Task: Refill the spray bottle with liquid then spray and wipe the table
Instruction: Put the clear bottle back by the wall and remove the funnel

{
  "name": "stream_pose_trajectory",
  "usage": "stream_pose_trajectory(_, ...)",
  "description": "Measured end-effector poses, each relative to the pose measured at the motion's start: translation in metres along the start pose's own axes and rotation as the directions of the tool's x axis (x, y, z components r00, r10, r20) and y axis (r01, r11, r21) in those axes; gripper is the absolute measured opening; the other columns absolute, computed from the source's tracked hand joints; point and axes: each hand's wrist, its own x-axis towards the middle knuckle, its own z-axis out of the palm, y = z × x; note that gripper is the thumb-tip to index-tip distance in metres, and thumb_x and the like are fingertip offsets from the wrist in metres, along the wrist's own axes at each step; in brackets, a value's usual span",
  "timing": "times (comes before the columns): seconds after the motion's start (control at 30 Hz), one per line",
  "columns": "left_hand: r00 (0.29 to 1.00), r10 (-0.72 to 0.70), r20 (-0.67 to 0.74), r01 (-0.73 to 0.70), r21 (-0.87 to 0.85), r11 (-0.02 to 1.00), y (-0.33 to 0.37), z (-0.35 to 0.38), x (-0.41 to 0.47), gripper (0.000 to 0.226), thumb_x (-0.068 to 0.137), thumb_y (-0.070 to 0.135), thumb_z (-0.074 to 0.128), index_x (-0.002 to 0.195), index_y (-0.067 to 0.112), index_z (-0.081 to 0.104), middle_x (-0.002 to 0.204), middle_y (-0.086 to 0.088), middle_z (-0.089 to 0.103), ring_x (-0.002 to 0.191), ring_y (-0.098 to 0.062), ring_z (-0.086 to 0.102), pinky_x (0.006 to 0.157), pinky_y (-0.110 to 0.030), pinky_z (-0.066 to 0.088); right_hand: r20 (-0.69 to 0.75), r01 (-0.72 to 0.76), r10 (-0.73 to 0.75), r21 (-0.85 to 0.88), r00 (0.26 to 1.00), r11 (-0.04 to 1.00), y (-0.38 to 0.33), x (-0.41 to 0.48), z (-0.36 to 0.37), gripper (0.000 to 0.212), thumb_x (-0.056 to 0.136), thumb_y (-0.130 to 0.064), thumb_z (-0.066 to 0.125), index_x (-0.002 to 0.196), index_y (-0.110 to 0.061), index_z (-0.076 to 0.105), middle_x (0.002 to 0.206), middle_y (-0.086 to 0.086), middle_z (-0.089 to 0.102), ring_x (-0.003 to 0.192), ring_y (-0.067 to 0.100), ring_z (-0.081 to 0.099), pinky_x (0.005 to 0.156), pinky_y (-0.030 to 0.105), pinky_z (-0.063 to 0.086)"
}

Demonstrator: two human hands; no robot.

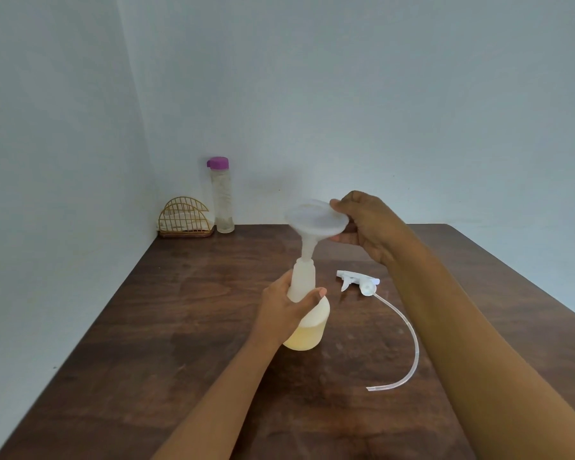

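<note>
A translucent white spray bottle (312, 322) stands upright mid-table, its lower part filled with pale yellow liquid. My left hand (284, 308) grips its neck. A white funnel (316, 220) sits tilted with its stem in the bottle's mouth, and my right hand (367, 224) pinches the funnel's rim on the right side. The white trigger spray head (357, 281) lies on the table to the right of the bottle, its long clear dip tube (409, 343) curving toward me.
The dark wooden table (166, 343) meets the walls at the back left corner. There a tall clear bottle with a purple cap (222, 195) stands beside a gold wire holder with white cloth (185, 220). The table's right edge (518, 290) runs diagonally.
</note>
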Motion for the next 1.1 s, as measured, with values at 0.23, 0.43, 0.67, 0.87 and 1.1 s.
stream_pose_trajectory(0.23, 1.000, 0.002, 0.004, -0.002, 0.000, 1.000, 0.004, -0.001, -0.002, 0.045, 0.081, 0.048, 0.068, 0.119, 0.025, 0.061, 0.104, 0.012, 0.063, 0.094, -0.006, 0.059, 0.065, -0.013, 0.039, -0.017, -0.009, 0.007, -0.104, 1.000, 0.995, 0.003, -0.002, 0.000, 0.026, 0.094, -0.016, 0.056, 0.070, -0.012, 0.045, 0.071, 0.004, 0.059, 0.058, 0.015, 0.063, 0.061, 0.029, 0.059)
stream_pose_trajectory(0.43, 1.000, -0.010, 0.029, 0.010, -0.019, 1.000, 0.007, -0.005, -0.002, 0.046, 0.077, 0.048, 0.072, 0.117, 0.026, 0.062, 0.103, 0.009, 0.064, 0.095, -0.010, 0.059, 0.065, -0.016, 0.040, -0.005, -0.032, 0.032, 0.039, 0.999, 0.999, -0.006, -0.003, 0.002, 0.019, 0.093, -0.017, 0.056, 0.076, -0.013, 0.050, 0.071, 0.002, 0.059, 0.052, 0.012, 0.063, 0.052, 0.025, 0.056)
stream_pose_trajectory(0.67, 0.991, -0.049, 0.123, 0.041, 0.065, 0.997, 0.006, -0.014, -0.005, 0.077, 0.075, 0.059, 0.068, 0.140, 0.031, 0.039, 0.122, 0.011, 0.050, 0.111, -0.014, 0.051, 0.074, -0.018, 0.040, -0.026, -0.018, 0.017, -0.040, 1.000, 0.999, -0.035, 0.021, 0.016, 0.010, 0.093, -0.016, 0.055, 0.087, -0.008, 0.056, 0.079, 0.005, 0.058, 0.061, 0.019, 0.061, 0.053, 0.026, 0.057)
stream_pose_trajectory(0.87, 0.991, -0.078, 0.112, 0.064, 0.125, 0.990, 0.000, -0.016, -0.011, 0.070, 0.078, 0.057, 0.067, 0.137, 0.028, 0.043, 0.127, 0.011, 0.050, 0.107, -0.008, 0.048, 0.085, -0.024, 0.043, -0.005, 0.024, -0.044, -0.773, 0.999, 0.634, 0.000, 0.075, 0.041, 0.017, 0.084, -0.019, 0.058, 0.090, -0.004, 0.062, 0.088, 0.015, 0.065, 0.078, 0.032, 0.068, 0.073, 0.043, 0.058)
stream_pose_trajectory(1.1, 1.000, 0.022, 0.017, -0.024, 0.180, 0.983, -0.003, -0.032, -0.018, 0.055, 0.079, 0.054, 0.067, 0.125, 0.026, 0.056, 0.111, 0.012, 0.057, 0.099, -0.006, 0.055, 0.078, -0.021, 0.047, 0.242, 0.228, -0.062, -0.958, 0.968, -0.176, 0.065, 0.081, 0.053, 0.025, 0.089, -0.025, 0.051, 0.107, -0.010, 0.062, 0.111, 0.007, 0.063, 0.104, 0.028, 0.059, 0.072, 0.031, 0.043)
